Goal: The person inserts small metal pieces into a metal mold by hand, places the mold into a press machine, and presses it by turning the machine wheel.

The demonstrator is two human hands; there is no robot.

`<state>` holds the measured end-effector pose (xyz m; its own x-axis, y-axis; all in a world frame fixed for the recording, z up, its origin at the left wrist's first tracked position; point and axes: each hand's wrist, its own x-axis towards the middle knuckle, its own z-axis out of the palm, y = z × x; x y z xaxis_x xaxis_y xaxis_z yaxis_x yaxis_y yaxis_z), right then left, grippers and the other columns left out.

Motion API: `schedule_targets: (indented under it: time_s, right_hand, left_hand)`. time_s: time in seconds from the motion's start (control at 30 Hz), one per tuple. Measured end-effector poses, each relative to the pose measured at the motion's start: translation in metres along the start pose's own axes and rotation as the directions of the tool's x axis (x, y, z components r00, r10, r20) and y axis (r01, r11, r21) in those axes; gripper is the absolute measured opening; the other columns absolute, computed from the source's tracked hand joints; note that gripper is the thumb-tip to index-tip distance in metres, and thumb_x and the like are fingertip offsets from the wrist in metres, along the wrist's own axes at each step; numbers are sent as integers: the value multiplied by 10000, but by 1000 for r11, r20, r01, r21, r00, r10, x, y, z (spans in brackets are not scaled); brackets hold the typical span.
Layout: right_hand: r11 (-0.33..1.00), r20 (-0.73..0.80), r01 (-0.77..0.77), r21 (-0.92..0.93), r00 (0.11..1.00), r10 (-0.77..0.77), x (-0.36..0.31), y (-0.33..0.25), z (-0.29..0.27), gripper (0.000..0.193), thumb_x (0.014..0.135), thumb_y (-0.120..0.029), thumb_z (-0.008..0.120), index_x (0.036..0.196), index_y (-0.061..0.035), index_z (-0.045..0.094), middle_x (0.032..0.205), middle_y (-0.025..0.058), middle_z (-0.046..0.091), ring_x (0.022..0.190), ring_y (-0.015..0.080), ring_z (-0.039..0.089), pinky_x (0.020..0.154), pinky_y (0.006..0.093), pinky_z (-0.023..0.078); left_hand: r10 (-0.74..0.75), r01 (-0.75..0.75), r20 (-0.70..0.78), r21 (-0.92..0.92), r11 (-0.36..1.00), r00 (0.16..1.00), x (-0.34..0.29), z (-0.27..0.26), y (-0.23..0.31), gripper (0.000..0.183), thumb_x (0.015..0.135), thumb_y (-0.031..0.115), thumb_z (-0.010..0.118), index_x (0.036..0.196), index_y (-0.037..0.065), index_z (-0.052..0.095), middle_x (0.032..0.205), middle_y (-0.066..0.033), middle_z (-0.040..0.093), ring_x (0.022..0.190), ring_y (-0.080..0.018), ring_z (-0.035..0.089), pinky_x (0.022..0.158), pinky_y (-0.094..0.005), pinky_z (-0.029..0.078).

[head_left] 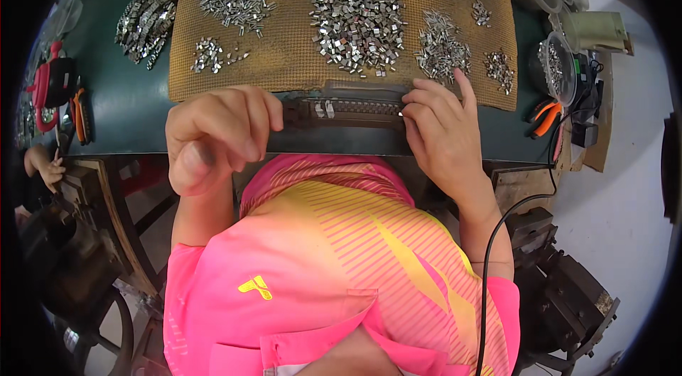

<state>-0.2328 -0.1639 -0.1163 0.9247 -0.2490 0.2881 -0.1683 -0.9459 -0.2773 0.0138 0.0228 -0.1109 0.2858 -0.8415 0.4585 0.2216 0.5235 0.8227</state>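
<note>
In front of me at the table's near edge lies a long dark jig [355, 110] with a slotted track. Small metal links sit in the track, and a few bright silver ones [324, 109] show toward its left end. My left hand [224, 136] is at the jig's left end, fingers half curled, the dark-smudged thumb apart from them and nothing visible between. My right hand [446, 127] rests at the jig's right end, thumb and forefinger closed together there. Whatever they pinch is too small to make out. The little finger sticks up.
A tan textured mat [284, 63] bears several heaps of small metal parts [355, 14]. Linked metal bands [149, 17] lie left of it. Orange-handled pliers [545, 119] and a plastic tub [558, 67] stand right. A black cable [490, 248] hangs beside my right arm. Another person's hand [50, 171] shows far left.
</note>
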Motion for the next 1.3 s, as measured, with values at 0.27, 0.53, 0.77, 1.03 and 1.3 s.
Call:
schedule_targets:
  time_s: [0.27,0.53,0.77,1.03,1.3]
  right_hand:
    - [979,8,-110,172,994,110,-5,5,-6,166,849,-49,737,993,-75,656,1096,47,686,1116,253,650,1131,534,377]
    - [968,-110,-137,209,981,162,-9,1,7,193,860,-80,750,1033,-72,666,1077,79,692,1091,269,662,1090,510,421]
    - [926,-311,-375,45,875,370,-38,41,-12,399,908,-118,720,1279,-14,616,1350,184,615,1286,380,565,1106,480,420]
    - [913,-203,-388,-128,911,359,-62,57,-3,527,915,-186,725,1377,6,559,1454,177,552,1379,377,490,1157,507,375]
    - [953,-311,-296,65,902,301,-71,60,-14,316,891,-100,731,1195,-25,687,1236,131,694,1186,328,646,1045,462,484]
  left_hand:
    - [-60,61,-37,18,998,998,-1,1,-8,455,1008,432,586,827,19,649,618,-19,538,637,-180,540,738,-395,473]
    - [-86,90,-60,75,993,994,5,7,-11,465,1015,434,585,820,16,644,611,-22,534,632,-187,542,728,-402,475]
    - [-106,107,-21,84,991,994,11,8,-13,432,1013,412,595,838,19,637,609,-16,529,624,-177,542,734,-397,473]
    - [-117,107,72,136,985,990,36,21,-16,371,986,348,637,824,15,653,615,-27,564,629,-185,570,727,-408,491]
    - [-131,93,200,191,977,971,58,32,-20,258,918,222,665,846,-25,689,650,-54,602,645,-216,581,724,-426,508]
